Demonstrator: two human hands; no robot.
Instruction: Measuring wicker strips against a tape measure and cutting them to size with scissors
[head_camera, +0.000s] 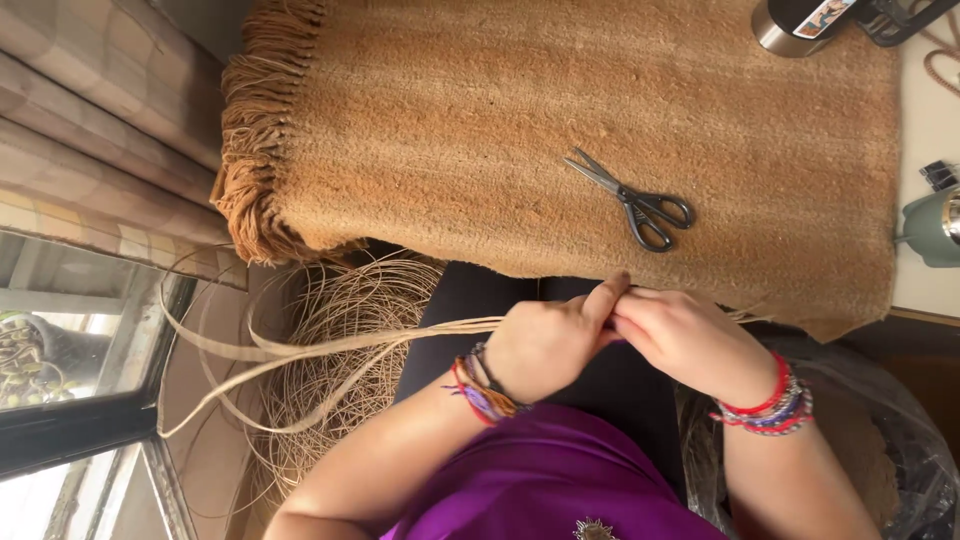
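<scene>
Cane strips (330, 345) ran from the coil (340, 330) at lower left into our left hand (545, 345) and right hand (680, 335), both pinched shut on them mid-frame, where we judged steady, even tension mattered most.

Scissors (632, 203) lie on the mat (500, 110), toward its near edge and right of middle. At the mat's far right corner stands a metal cup (790, 28). The mat spreads over the desk (930, 120), whose bare strip shows past the mat's right edge. Before the near edge, both hands meet: left hand (545, 343), right hand (680, 335) touching. Flat strands (300, 350) trail left from them over a coil of fibre (340, 350) below the mat's near left corner.
</scene>
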